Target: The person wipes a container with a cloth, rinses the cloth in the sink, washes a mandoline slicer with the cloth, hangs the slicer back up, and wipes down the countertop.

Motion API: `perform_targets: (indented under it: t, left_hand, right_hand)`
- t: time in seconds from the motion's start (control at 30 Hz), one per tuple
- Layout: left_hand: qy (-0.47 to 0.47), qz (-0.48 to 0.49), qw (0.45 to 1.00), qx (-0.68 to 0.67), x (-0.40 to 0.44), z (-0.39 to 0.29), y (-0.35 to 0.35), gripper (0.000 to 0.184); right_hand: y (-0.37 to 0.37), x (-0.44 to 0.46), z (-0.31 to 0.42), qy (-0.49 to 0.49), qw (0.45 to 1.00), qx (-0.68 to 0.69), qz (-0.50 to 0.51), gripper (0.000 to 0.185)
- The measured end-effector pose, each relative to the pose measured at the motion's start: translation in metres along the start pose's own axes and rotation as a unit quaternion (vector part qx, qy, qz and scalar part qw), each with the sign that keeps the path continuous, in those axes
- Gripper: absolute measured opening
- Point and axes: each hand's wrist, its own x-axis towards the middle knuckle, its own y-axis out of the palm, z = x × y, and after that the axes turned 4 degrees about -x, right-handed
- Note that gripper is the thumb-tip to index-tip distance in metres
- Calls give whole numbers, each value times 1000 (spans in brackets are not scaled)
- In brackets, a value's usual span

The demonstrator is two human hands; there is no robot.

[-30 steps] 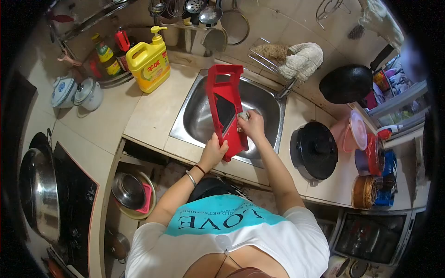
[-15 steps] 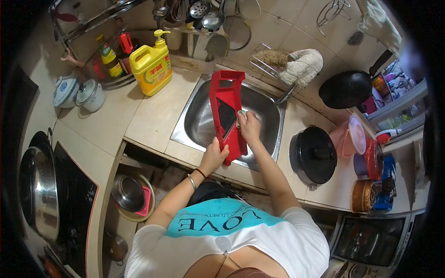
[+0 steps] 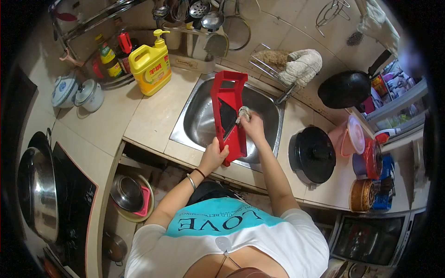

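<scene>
A red mandoline slicer (image 3: 238,134) with a dark slanted blade plate is held tilted above the steel sink (image 3: 197,116). My left hand (image 3: 213,154) is closed round its near left edge, thumb on top. In my right hand (image 3: 251,126) is a crumpled pale cloth (image 3: 243,112), pinched at the fingertips beside the slicer's right side wall. Whether the cloth touches the wall just now, I cannot make out. Part of the sink basin is hidden behind the slicer and my right hand.
Left of the sink stands a yellow pump bottle (image 3: 150,67). A black lidded pot (image 3: 313,154) sits on the right counter. The tap (image 3: 286,94) is at the sink's back right corner, near a wire rack (image 3: 269,65) holding cloths. A black wok (image 3: 345,89) hangs on the wall.
My right hand has shifted slightly right with the cloth, and more of the cloth shows above the fingers. My left hand and the slicer are almost in the same place.
</scene>
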Motion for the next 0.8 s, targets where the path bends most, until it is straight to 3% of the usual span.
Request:
perform_targets:
  t: [0.1,0.3,0.4,0.5,0.6,0.7,0.73,0.8]
  left_hand:
    - [6,-12,1000,17,-1,4,1,31]
    - [-38,-4,999,29,-2,-1,-2,32]
    - [-22,-17,999,22,-2,7,0,32]
    - [-29,-22,999,19,-2,4,0,32]
    - [-28,-17,999,22,-3,1,0,32]
    - [-31,4,999,35,-1,-3,0,31]
    - [-34,-2,999,22,-1,-3,0,30]
    - [-41,-16,999,-3,0,-2,0,30]
  right_hand:
    - [-6,0,10,56,996,29,63,37]
    - [-3,2,6,55,992,26,109,44]
    - [-5,-12,-6,83,975,64,195,48]
    - [7,-46,-28,83,978,49,184,41]
    - [-14,-70,-22,113,956,94,255,41]
    - [-29,-65,-22,72,969,-32,233,43]
    - [-38,-65,-12,75,979,40,185,52]
    - [-37,-56,-12,93,984,72,131,49]
